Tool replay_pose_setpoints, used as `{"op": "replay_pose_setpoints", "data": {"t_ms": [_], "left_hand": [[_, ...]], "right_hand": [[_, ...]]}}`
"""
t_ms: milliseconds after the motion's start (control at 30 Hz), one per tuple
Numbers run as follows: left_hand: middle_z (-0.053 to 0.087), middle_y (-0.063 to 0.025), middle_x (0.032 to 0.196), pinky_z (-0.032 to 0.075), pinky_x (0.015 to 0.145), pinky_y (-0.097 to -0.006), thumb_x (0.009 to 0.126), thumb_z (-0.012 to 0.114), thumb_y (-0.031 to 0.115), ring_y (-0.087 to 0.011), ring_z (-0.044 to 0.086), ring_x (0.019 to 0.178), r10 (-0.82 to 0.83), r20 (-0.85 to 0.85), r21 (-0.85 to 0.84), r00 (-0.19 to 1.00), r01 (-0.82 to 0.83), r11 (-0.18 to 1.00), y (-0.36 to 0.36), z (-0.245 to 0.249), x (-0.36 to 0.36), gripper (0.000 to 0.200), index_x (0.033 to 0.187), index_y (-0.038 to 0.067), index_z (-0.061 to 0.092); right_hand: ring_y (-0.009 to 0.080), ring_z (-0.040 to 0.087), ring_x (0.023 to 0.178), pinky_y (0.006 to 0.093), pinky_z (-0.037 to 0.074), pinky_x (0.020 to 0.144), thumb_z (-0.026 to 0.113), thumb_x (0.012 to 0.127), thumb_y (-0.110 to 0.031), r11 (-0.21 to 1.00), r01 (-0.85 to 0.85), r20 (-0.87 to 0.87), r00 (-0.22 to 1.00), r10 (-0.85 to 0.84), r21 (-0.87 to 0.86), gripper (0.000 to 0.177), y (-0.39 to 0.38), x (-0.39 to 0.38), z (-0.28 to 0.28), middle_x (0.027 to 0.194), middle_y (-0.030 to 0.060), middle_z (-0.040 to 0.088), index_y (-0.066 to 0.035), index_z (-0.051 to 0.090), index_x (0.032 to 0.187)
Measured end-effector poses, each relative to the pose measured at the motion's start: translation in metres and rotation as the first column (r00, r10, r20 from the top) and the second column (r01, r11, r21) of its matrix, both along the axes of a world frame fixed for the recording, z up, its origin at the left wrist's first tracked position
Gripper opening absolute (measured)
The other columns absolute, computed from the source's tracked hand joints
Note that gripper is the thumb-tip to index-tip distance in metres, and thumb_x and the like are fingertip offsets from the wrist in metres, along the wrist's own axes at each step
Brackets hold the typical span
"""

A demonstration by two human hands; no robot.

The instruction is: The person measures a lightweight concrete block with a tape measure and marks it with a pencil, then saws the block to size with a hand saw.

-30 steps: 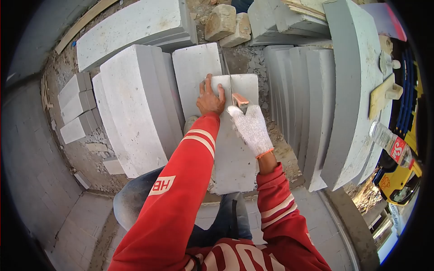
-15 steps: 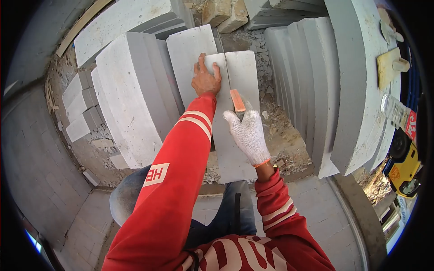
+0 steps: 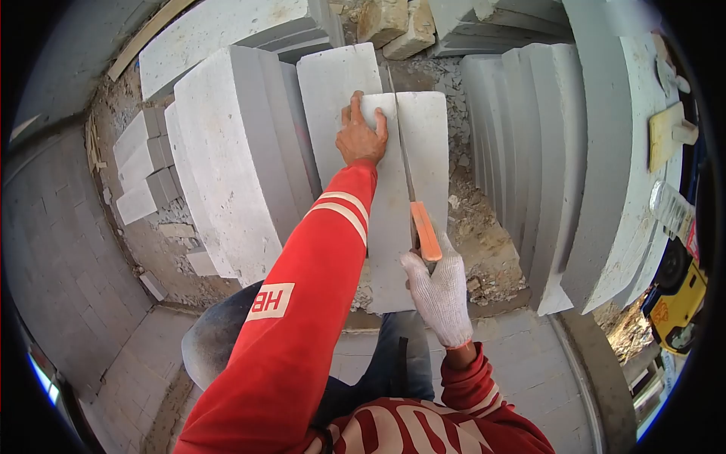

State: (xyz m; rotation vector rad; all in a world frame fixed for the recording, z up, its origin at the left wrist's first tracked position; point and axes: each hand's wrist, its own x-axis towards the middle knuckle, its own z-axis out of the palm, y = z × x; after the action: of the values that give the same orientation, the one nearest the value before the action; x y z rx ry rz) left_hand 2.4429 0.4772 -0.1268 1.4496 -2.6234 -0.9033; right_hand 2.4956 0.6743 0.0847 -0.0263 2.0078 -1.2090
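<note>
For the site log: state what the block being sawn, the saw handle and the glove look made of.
Block: pale grey, matte, chalky, with crumbs beside it; likely lightweight aerated concrete. Saw handle: smooth orange, probably plastic. Glove: white knitted fabric, likely cotton.

Grey block wall [image 3: 60, 250], rubble-strewn ground [image 3: 484, 227], stacked slabs [image 3: 227, 151], bright daylight.

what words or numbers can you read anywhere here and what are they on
"HB": on the white patch on the red left sleeve.
Big white letters on the shirt chest: cut off, cannot be read.
Label on the bottle at the right edge: too blurred to read.
</note>
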Motion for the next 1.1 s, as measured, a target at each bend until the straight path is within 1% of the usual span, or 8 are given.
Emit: {"op": "replay_pose_setpoints", "data": {"t_ms": [267,567,633,767,800,867,1000,1100], "left_hand": [[0.06,-0.0184,0.139,0.055,0.09,-0.0566,0.096,0.056,0.042,-0.0488,0.07,0.101,-0.007,-0.061,-0.008,0.998,0.007,1.0,-0.006,-0.002,-0.008,0.056,0.149,0.025,0.046],[0.055,-0.0153,0.145,0.054,0.092,-0.0585,0.095,0.056,0.044,-0.0482,0.068,0.108,0.021,0.004,0.079,1.0,-0.021,0.997,0.0,-0.004,0.001,0.058,0.149,0.028,0.045],[0.055,-0.0153,0.146,0.054,0.092,-0.0582,0.095,0.055,0.044,-0.0483,0.068,0.109,0.009,-0.004,0.08,1.0,-0.009,0.997,0.003,-0.006,0.005,0.057,0.149,0.028,0.045],[0.054,-0.0158,0.148,0.054,0.093,-0.058,0.096,0.054,0.045,-0.0479,0.068,0.11,0.012,0.021,0.112,1.0,-0.014,0.994,-0.002,-0.004,0.001,0.058,0.15,0.028,0.044],[0.053,-0.0168,0.148,0.054,0.093,-0.058,0.096,0.054,0.046,-0.0483,0.068,0.11,0.012,0.005,0.139,1.0,-0.013,0.99,-0.003,-0.003,0.001,0.059,0.151,0.029,0.042],[0.053,-0.017,0.148,0.054,0.092,-0.058,0.096,0.054,0.046,-0.0488,0.068,0.109,0.009,0.004,0.119,1.0,-0.01,0.993,-0.003,-0.007,-0.001,0.06,0.152,0.029,0.042],[0.053,-0.018,0.149,0.054,0.092,-0.0575,0.096,0.054,0.046,-0.0492,0.068,0.108,0.021,0.049,0.143,0.999,-0.028,0.989,-0.003,-0.001,0.003,0.06,0.152,0.029,0.043],[0.052,-0.0181,0.149,0.055,0.093,-0.0573,0.096,0.054,0.046,-0.0486,0.069,0.108,0.019,0.021,0.137,1.0,-0.022,0.99,-0.006,-0.001,-0.003,0.059,0.151,0.029,0.044]], "right_hand": [[0.0282,0.066,0.071,0.0409,0.053,0.067,0.073,0.093,-0.023,0.984,-0.08,0.023,0.997,0.078,0.156,0.043,-0.07,-0.087,-0.062,0.076,0.0232,0.064,0.014,0.06,0.111],[0.0167,0.054,0.054,0.0354,0.049,0.056,0.07,0.093,-0.014,0.982,0.054,0.294,0.95,-0.107,0.182,0.035,-0.041,-0.058,0.019,0.065,0.0079,0.058,0.007,0.06,0.119],[0.0162,0.056,0.053,0.0368,0.047,0.052,0.071,0.094,-0.022,0.978,-0.09,0.101,0.992,0.072,0.189,0.031,-0.068,-0.09,-0.045,0.058,0.0065,0.057,0.008,0.062,0.097],[0.0068,0.051,0.046,0.0279,0.038,0.04,0.067,0.097,-0.032,0.994,0.048,0.248,0.966,-0.073,0.103,0.037,-0.098,-0.118,-0.039,0.058,-0.0011,0.054,-0.002,0.061,0.078],[0.0193,0.061,0.053,0.0384,0.048,0.053,0.071,0.093,-0.027,0.989,-0.025,0.146,0.989,0.004,0.144,0.037,-0.091,-0.11,-0.048,0.056,0.0078,0.056,0.008,0.061,0.084],[0.018,0.059,0.053,0.0388,0.048,0.054,0.071,0.093,-0.024,0.986,-0.021,-0.009,1.0,0.022,0.164,0.034,-0.069,-0.076,-0.037,0.058,0.0077,0.057,0.008,0.062,0.09],[0.0089,0.053,0.055,0.0275,0.046,0.052,0.065,0.094,-0.011,0.977,-0.018,0.236,0.971,-0.033,0.211,0.043,-0.021,-0.044,0.06,0.067,0.0023,0.057,0.006,0.058,0.133],[0.0098,0.054,0.054,0.0292,0.047,0.052,0.067,0.094,-0.016,0.971,0.003,0.333,0.939,-0.085,0.239,0.039,-0.044,-0.068,0.045,0.069,0.0049,0.059,0.008,0.061,0.125]]}}
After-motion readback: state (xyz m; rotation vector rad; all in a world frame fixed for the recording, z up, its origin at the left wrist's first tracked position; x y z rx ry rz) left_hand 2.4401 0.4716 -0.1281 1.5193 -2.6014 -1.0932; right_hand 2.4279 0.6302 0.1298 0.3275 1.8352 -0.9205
